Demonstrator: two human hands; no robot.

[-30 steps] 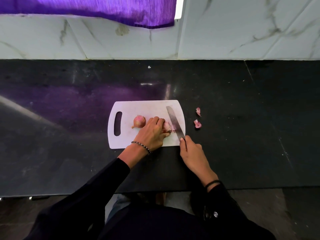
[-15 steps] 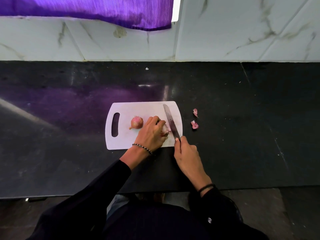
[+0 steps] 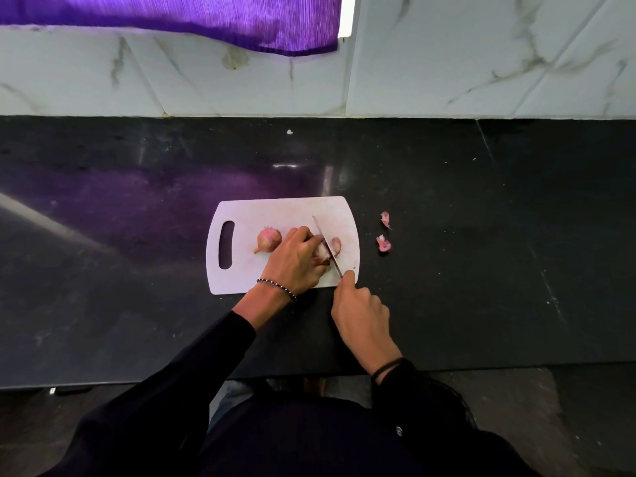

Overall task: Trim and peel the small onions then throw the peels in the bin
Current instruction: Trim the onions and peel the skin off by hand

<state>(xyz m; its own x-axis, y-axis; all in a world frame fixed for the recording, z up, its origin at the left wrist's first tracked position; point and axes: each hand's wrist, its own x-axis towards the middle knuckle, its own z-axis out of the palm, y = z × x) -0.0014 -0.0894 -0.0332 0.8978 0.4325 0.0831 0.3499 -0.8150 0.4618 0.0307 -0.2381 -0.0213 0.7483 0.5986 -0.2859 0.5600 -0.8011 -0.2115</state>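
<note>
your left hand (image 3: 296,263) curled over a small onion (image 3: 321,252) and pinned it to the white cutting board (image 3: 285,211), while your right hand (image 3: 361,318) gripped the knife (image 3: 327,244), forefinger stretched toward the blade, which stood in the onion just past your left fingertips. a cut-off piece (image 3: 336,245) lay just right of the blade, and a second onion (image 3: 269,239), unpeeled, sat just left of your left hand. two pink peels (image 3: 383,243) lay on the black counter (image 3: 481,270) off the board, beyond and to the right of your right hand.
</note>
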